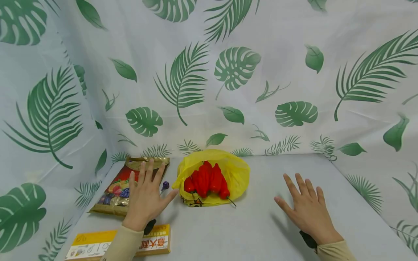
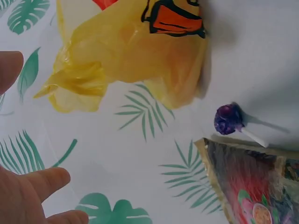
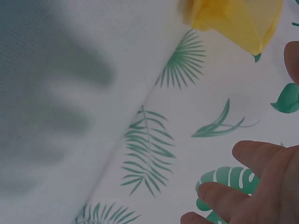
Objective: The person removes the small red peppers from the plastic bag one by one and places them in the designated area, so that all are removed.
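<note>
I am holding my left hand (image 1: 145, 197), fingers spread and gripping nothing, at lower left over the pouch (image 1: 122, 188); my right hand (image 1: 305, 212), likewise spread, is hovering over the bench (image 1: 254, 224) at lower right, with the bag (image 1: 228, 168) at centre.

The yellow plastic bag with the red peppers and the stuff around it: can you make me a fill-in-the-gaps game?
1. The red peppers lie in a thin plastic bag coloured ____.
2. The small round lollipop on a white stick between the snack pouch and the bag is coloured ____.
3. The left hand and right hand both have their fingers spread ____.
4. The flat cardboard box at the near table edge is nearest the ____ hand.

Missing words: yellow; purple; open; left
</note>
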The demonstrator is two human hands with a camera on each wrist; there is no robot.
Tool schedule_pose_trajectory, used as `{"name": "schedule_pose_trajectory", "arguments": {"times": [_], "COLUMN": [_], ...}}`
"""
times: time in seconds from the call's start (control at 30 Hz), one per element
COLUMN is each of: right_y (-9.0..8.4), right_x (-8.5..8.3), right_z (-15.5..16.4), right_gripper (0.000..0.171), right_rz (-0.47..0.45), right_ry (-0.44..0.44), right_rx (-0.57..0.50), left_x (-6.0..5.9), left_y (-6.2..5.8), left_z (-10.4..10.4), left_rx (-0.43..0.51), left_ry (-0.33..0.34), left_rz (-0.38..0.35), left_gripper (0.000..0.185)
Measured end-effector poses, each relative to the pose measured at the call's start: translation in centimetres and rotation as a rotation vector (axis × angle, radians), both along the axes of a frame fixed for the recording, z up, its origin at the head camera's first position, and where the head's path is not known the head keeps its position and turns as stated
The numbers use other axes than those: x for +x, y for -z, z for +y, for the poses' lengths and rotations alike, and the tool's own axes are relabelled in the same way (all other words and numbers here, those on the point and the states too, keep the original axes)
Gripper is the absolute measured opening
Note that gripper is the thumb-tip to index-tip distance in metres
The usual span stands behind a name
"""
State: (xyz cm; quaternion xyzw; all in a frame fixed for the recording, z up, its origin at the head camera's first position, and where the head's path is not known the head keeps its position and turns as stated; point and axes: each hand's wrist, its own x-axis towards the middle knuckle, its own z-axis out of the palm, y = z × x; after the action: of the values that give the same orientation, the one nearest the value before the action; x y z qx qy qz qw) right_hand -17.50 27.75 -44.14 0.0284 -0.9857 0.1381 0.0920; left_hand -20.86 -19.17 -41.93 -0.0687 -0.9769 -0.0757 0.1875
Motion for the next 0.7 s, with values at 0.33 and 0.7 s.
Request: {"name": "schedule_pose_trajectory", "arguments": {"times": [0.33, 0.7], "right_y": [0.0, -0.1], "right_x": [-0.3, -1.2], "right_z": [-0.4, -3.1], "right_gripper": [0.089, 0.079], "right_rz": [0.008, -0.065], "right_ry": [-0.033, -0.131], "right_rx": [-0.001, -0.15], "left_x": [-0.7, -1.5], "left_y": [-0.9, -1.7], "left_z": [1.4, 3.0], "left_rx": [0.305, 0.451], "left_ry": [0.097, 0.12], "left_rz": [0.007, 0.053], "left_gripper": [0.073, 0.026]}}
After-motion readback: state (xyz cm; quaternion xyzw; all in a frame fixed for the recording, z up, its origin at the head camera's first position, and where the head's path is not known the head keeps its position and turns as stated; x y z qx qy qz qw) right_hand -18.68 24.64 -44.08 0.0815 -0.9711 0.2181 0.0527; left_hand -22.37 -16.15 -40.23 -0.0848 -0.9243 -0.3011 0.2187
